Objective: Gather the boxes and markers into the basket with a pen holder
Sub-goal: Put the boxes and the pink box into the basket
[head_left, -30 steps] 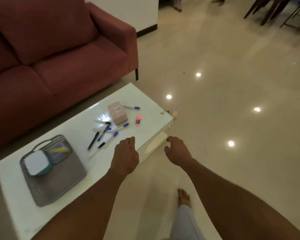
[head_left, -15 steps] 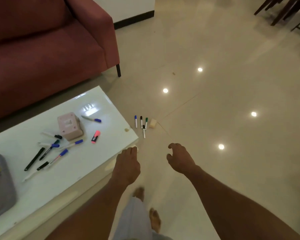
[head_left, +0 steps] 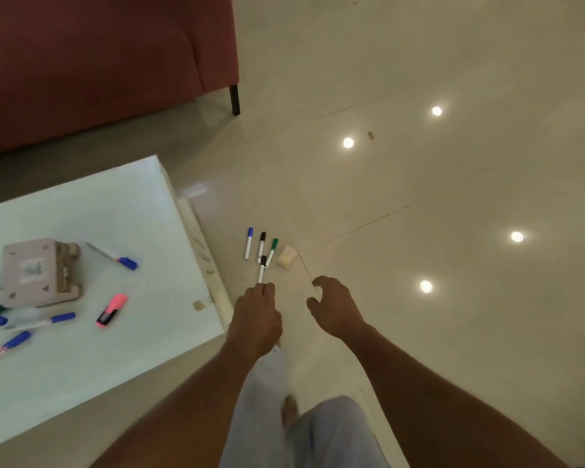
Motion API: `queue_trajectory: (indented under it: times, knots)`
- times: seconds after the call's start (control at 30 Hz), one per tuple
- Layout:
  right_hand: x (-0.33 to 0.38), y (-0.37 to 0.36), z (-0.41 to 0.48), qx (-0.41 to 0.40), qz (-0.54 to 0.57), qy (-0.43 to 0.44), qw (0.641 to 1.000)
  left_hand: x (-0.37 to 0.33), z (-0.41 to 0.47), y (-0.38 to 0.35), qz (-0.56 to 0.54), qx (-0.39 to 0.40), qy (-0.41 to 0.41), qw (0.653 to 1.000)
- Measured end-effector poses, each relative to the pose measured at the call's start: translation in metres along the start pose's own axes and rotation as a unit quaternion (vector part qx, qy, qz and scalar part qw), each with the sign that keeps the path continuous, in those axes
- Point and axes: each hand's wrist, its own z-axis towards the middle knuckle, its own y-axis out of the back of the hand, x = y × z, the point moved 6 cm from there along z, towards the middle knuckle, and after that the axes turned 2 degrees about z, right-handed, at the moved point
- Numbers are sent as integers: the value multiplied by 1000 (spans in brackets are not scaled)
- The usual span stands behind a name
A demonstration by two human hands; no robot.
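Note:
Four markers lie on the tiled floor just past the table's corner: a blue-capped one [head_left: 249, 243], a black-capped one [head_left: 262, 243], a green-capped one [head_left: 272, 251] and a second black-capped one [head_left: 261, 269]. A small cream box [head_left: 287, 257] sits beside them. On the white table [head_left: 115, 211] are a pink box [head_left: 38, 271], a pink highlighter [head_left: 111, 310] and several blue-capped markers [head_left: 115, 257]. My left hand [head_left: 255, 319] hovers palm down, its fingertips in line with the nearest black marker's end, holding nothing. My right hand [head_left: 335, 307] is open, fingers curled. The basket is out of view.
A dark red sofa [head_left: 98, 45] with a black leg [head_left: 234, 99] stands behind the table. My legs and a bare foot [head_left: 289, 408] show at the bottom. Ceiling lights reflect as bright spots on the glossy floor [head_left: 453, 197].
I have stepped right, around the table's corner, and looked down. The floor markers and cream box are now close under my hands. The basket has left the view.

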Motion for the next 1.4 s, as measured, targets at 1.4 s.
queue_trajectory:
  times: [1.4]
  knots:
    - [-111, -95, 362, 59, 310, -87, 945, 61, 239, -274, -725, -173, 501, 440]
